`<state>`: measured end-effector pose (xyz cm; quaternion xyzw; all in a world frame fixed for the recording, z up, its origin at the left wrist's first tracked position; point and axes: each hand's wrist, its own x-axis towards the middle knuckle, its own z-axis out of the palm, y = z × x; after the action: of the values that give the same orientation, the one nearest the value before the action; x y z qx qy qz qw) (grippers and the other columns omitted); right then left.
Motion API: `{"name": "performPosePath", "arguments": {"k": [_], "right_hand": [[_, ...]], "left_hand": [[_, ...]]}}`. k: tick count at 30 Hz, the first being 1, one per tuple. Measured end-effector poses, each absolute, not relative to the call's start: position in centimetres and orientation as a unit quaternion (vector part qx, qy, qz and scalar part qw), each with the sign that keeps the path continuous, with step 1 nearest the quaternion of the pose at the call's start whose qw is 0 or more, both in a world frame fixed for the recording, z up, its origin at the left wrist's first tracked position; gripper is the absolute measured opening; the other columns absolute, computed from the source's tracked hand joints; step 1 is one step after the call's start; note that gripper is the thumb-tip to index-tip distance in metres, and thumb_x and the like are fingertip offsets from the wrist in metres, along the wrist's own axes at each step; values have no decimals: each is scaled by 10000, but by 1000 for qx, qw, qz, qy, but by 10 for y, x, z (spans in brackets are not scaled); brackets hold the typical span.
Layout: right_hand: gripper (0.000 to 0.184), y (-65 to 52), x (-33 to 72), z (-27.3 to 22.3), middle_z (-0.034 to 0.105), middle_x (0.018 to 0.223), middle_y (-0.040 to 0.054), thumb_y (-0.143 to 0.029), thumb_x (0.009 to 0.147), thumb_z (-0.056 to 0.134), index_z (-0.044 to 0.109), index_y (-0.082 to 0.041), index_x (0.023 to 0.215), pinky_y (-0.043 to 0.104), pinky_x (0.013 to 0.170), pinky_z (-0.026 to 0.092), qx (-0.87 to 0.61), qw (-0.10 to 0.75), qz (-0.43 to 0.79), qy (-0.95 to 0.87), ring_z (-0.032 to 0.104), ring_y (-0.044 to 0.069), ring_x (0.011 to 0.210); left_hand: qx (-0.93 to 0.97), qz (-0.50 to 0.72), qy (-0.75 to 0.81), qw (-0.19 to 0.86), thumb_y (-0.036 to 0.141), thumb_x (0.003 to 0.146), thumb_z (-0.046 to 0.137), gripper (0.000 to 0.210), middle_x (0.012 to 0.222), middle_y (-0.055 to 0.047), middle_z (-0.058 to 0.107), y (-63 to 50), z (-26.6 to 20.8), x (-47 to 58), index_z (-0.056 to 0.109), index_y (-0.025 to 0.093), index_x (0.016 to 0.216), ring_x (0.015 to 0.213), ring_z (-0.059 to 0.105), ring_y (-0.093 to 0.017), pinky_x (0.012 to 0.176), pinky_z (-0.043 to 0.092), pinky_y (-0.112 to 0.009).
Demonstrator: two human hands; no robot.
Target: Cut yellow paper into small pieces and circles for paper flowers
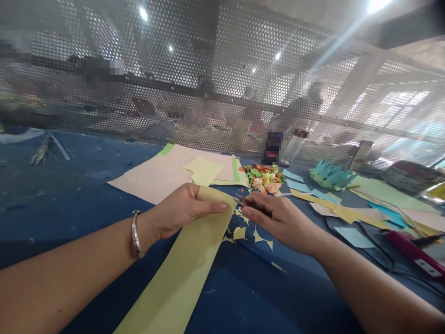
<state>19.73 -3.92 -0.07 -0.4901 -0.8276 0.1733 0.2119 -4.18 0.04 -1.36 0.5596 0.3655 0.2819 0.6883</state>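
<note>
My left hand (186,208) pinches the far end of a long yellow paper strip (187,264), thumb on top. The strip hangs down toward the near edge of the view. In my right hand (278,215) is a small pair of scissors (255,206), its handles mostly hidden by my fingers. The scissor tips meet the strip's upper right corner. Below them lie pale yellow paper scraps (239,233) and a thin blue stick-like tool (264,260) with a light tip. Past my hands sits a pile of orange, green and peach paper flowers (266,178).
Large pale pink sheets (149,178) lie behind my left hand. To the right are a folded teal paper piece (330,175), paper strips (358,215), a magenta power strip (413,253) with black cables, and a clear bottle (295,147). A perforated metal screen (208,69) borders the blue table.
</note>
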Motion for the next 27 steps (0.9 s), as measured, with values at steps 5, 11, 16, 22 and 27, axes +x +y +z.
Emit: {"name": "performPosePath", "arguments": {"k": [5, 11, 16, 22, 27], "right_hand": [[349, -40, 198, -2, 409, 662, -56, -475, 1008, 456, 526, -196, 811, 245, 538, 296, -485, 214, 184, -827, 366, 92, 577], [349, -41, 199, -2, 409, 665, -57, -463, 1012, 459, 514, -195, 795, 236, 546, 307, -466, 222, 190, -835, 369, 89, 585], [360, -40, 199, -3, 404, 650, -59, -473, 1007, 467, 511, -194, 783, 238, 536, 299, -460, 227, 187, -838, 362, 86, 570], [361, -39, 199, -4, 395, 646, -59, -469, 1008, 467, 514, -193, 779, 238, 533, 300, -455, 228, 184, -841, 352, 84, 566], [354, -40, 200, -4, 396, 647, -58, -463, 1008, 470, 520, -193, 785, 237, 535, 306, -453, 230, 178, -843, 360, 85, 570]], "left_hand": [[558, 275, 369, 691, 368, 722, 846, 285, 952, -112, 791, -3, -12, -40, 801, 181, 932, 711, 736, -190, 661, 604, -276], [552, 275, 359, 700, 341, 739, 838, 265, 886, -80, 787, -5, -12, -38, 798, 181, 946, 669, 714, -164, 638, 599, -261], [555, 277, 350, 702, 356, 747, 832, 295, 865, -72, 781, -4, -13, -38, 791, 157, 962, 676, 708, -168, 642, 594, -268], [560, 275, 348, 700, 384, 734, 839, 325, 867, -79, 777, -3, -16, -39, 788, 158, 962, 681, 706, -172, 646, 591, -275], [560, 282, 347, 697, 374, 738, 836, 315, 864, -71, 779, -4, -15, -38, 790, 160, 965, 680, 703, -169, 638, 581, -268]]}}
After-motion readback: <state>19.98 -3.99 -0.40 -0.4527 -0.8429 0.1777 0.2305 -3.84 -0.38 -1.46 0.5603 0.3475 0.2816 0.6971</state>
